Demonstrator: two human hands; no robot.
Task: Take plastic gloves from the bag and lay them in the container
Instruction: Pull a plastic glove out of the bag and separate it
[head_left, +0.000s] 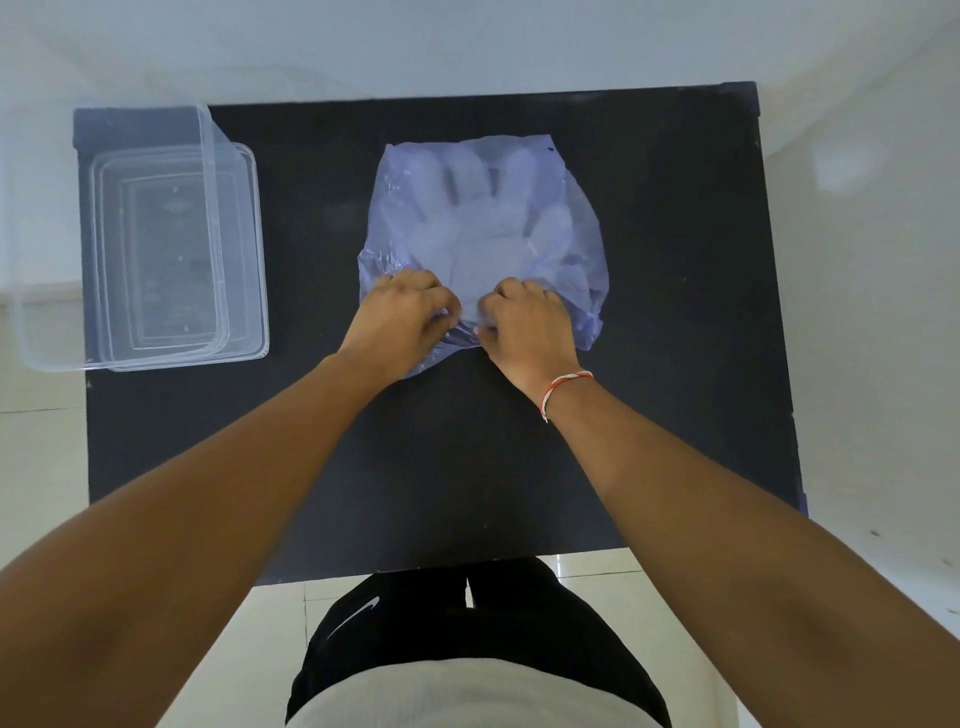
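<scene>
Overhead view from the head camera. A black table (675, 364) filled the middle of the view, with pale floor tiles around it. Near the table's centre lay a thin bluish plastic bag (576, 208), flat on the surface, its mouth turned toward 6 o'clock. Inside it, a stack of clear plastic gloves (483, 228) showed through the film, the glove fingers pointing to 12 o'clock and the cuffs toward the bag's mouth.

Both hands met at the bag's 6 o'clock edge. The left hand (402, 317) was curled, its fingertips pinching bunched film at the bag's mouth. The right hand (524, 325) sat just beside it at 3 o'clock, likewise curled, with its fingers closed on the film; whether either hand also gripped a glove cuff under the film could not be told. A red and white thread bracelet (563, 387) circled the right wrist.

At 9 o'clock from the bag, well apart from it, a clear rectangular container (41, 234) stood at the table's left edge, partly overhanging it. A clear lid (249, 249) lay under or beside it on the 3 o'clock side; which could not be told. No glove showed in the container.
</scene>
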